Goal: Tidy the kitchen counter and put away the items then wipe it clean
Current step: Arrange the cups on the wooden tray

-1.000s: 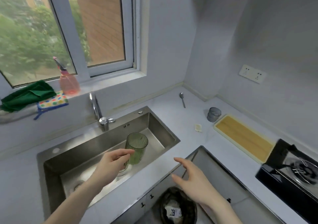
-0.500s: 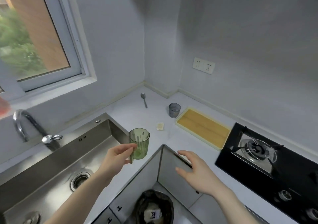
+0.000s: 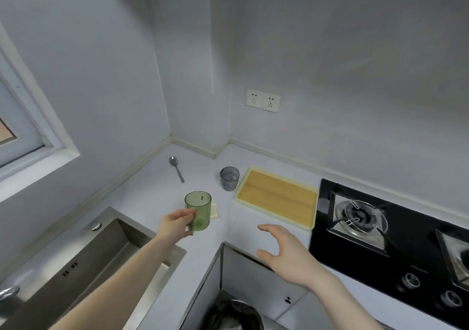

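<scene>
Left hand (image 3: pixel 177 224) grips green cup (image 3: pixel 198 210) (upright) near grey cup (image 3: pixel 229 178); right hand (image 3: pixel 286 252) spread.

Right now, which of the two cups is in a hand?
The green cup, gripped by the left hand above the counter. The grey cup stands untouched beside the wooden tray.

Left hand (image 3: pixel 177 224): forearm extended forward from lower left, bare; thumb and fingers curled in a grip, palm facing right. Right hand (image 3: pixel 284 252): forearm extended forward from lower right, bare; palm facing down and left, fingers (image 3: pixel 266 228) straight and slightly spread, thumb apart, holding nothing. Hands well apart.
</scene>
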{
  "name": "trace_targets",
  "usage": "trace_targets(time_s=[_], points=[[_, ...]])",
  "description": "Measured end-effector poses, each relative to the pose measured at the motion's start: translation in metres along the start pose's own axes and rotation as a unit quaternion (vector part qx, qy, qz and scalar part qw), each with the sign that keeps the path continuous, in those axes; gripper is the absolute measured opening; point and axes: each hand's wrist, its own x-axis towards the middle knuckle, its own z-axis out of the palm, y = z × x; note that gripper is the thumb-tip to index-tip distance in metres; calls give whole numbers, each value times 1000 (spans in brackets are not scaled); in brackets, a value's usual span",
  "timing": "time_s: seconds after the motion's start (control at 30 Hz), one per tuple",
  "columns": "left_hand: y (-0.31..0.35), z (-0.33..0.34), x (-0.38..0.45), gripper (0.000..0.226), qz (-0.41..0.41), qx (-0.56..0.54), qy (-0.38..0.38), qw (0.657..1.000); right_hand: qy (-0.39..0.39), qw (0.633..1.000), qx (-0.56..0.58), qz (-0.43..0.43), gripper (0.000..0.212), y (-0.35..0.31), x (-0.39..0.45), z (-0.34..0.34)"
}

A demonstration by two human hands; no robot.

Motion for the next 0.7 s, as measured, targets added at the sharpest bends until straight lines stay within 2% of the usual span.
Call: trace_targets(time_s=[0.13, 0.23, 0.47, 0.7], points=[[8, 2, 66, 17, -44, -15, -2, 999, 0, 1000, -9, 25, 61, -12, 30, 1], [12, 5, 105, 19, -59, 15, -9, 998, 0, 999, -17, 41, 60, -17, 46, -1], [10, 34, 183, 18, -42, 121, -10, 992, 27, 996, -7, 84, 57, -22, 62, 4], [-10, 60, 226, 21, -49, 126, -5, 991, 32, 992, 4, 124, 57, -19, 61, 12]])
